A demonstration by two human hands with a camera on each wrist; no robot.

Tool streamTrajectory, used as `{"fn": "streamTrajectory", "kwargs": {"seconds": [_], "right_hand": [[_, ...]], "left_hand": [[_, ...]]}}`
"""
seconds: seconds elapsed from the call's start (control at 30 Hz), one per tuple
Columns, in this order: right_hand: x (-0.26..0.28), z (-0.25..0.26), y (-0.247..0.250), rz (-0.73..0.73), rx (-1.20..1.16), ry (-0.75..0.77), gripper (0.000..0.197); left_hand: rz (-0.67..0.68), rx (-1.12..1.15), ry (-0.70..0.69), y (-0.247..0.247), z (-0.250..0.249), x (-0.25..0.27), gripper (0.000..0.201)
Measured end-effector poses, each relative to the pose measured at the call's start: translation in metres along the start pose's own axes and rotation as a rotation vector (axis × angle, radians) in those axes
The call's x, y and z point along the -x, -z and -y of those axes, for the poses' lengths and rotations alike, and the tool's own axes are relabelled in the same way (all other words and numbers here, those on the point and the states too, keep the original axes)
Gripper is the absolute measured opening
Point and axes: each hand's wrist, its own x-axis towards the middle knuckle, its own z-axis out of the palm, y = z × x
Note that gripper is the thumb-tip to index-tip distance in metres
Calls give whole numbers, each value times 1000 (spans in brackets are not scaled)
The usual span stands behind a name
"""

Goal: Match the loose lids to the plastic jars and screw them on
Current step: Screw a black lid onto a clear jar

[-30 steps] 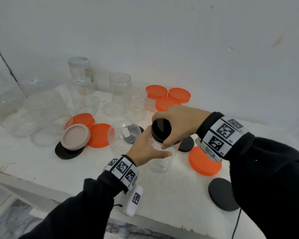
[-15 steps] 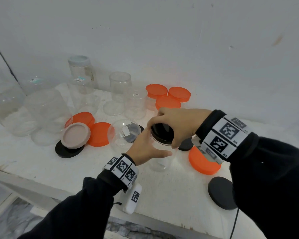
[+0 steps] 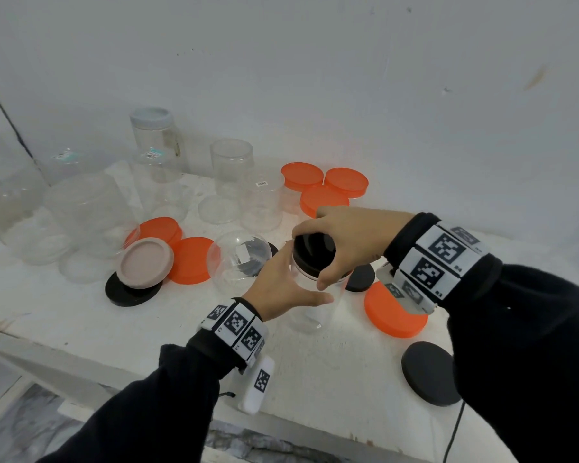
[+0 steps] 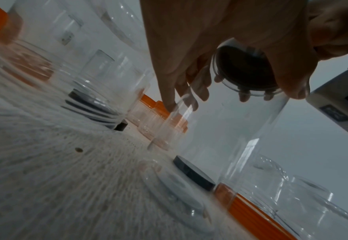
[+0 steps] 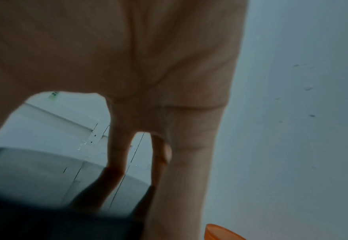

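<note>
A clear plastic jar (image 3: 310, 309) stands upright near the middle of the white shelf (image 3: 331, 362). My left hand (image 3: 281, 289) grips its side, thumb in front and fingers behind. A black lid (image 3: 315, 252) sits on the jar's mouth, and my right hand (image 3: 345, 242) grips it from above, fingers curled round its rim. In the left wrist view the jar (image 4: 230, 129) shows from below with the black lid (image 4: 247, 73) on top and my left fingers (image 4: 179, 68) against its wall. The right wrist view shows my fingers (image 5: 117, 154) reaching down onto the blurred black lid (image 5: 66, 219).
Loose orange lids (image 3: 395, 312) (image 3: 191, 259), black lids (image 3: 430, 372) (image 3: 360, 277) and a beige lid (image 3: 146, 262) lie around. A clear jar (image 3: 239, 262) lies on its side left of my hands. Several open jars (image 3: 231, 162) and a capped jar (image 3: 154, 135) stand by the wall.
My right hand has turned round the black lid on the jar, its fingers now further over the rim. The left hand has kept its hold on the jar in the same spot.
</note>
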Motion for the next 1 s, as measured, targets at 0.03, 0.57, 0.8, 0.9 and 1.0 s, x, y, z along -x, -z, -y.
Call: {"fn": "streamTrajectory", "kwargs": {"seconds": [0.03, 0.57, 0.8, 0.9, 1.0], "right_hand": [[0, 0, 1, 19, 10, 5, 84], [0, 8, -8, -205, 32, -29, 65], [7, 5, 8, 133, 66, 47, 89], [5, 4, 8, 45, 50, 83, 81], [4, 3, 8, -8, 68, 91, 77]], "left_hand": [[1, -3, -1, 0, 0, 0, 71], [23, 69, 22, -1, 3, 3, 77], [71, -28, 14, 6, 3, 0, 80], [81, -34, 18, 7, 4, 0, 79], [74, -28, 29, 4, 4, 0, 79]]}}
